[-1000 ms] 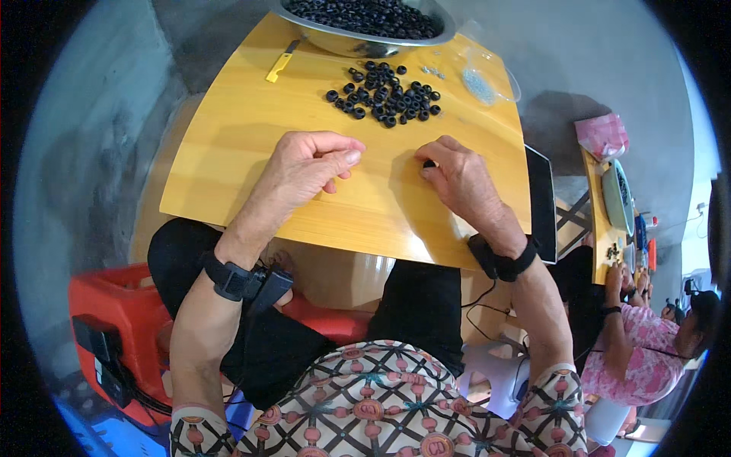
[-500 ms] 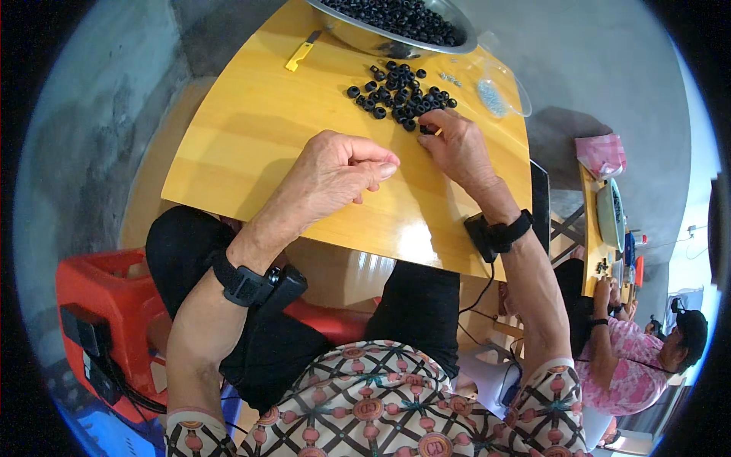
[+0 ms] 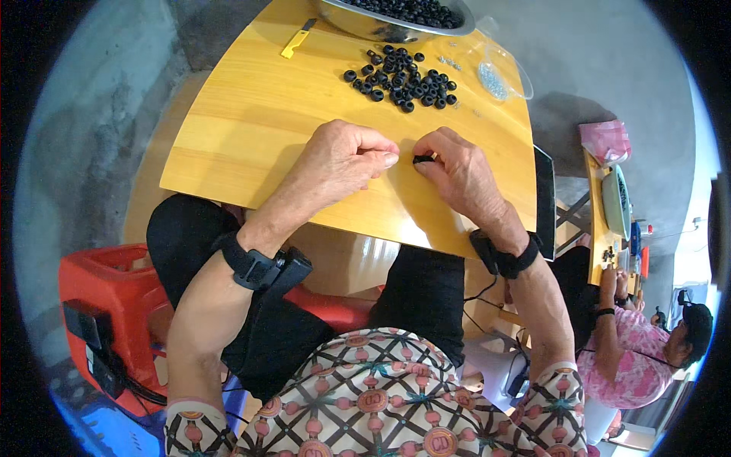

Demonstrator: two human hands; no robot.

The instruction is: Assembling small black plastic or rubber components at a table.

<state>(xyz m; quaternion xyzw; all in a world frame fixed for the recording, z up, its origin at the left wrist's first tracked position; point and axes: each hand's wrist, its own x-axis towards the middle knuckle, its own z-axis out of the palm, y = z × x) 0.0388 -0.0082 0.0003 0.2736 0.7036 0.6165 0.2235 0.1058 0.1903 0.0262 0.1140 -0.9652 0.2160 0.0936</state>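
My right hand [image 3: 461, 169] pinches a small black ring-shaped part [image 3: 422, 159] between thumb and fingertips, just above the tabletop. Close by on its left, my left hand [image 3: 335, 161] has thumb and forefinger pressed together; whatever they hold, if anything, is too small or hidden. The fingertips of the two hands face each other with a narrow gap between. Beyond them a loose pile of round black parts with holes [image 3: 400, 79] lies on the yellow wooden table [image 3: 251, 114].
At the far edge stands a metal bowl [image 3: 365, 27] full of black parts. A yellow cutter knife [image 3: 298, 39] lies far left. Far right are a clear container [image 3: 521, 79] of small silvery pieces and several loose bits [image 3: 449, 62]. Another person [image 3: 628, 354] works at a table on the right.
My right hand has drawn back from the pile toward me, carrying the black ring-shaped part. My left hand stays pinched, nearly in place. The view has shifted slightly.
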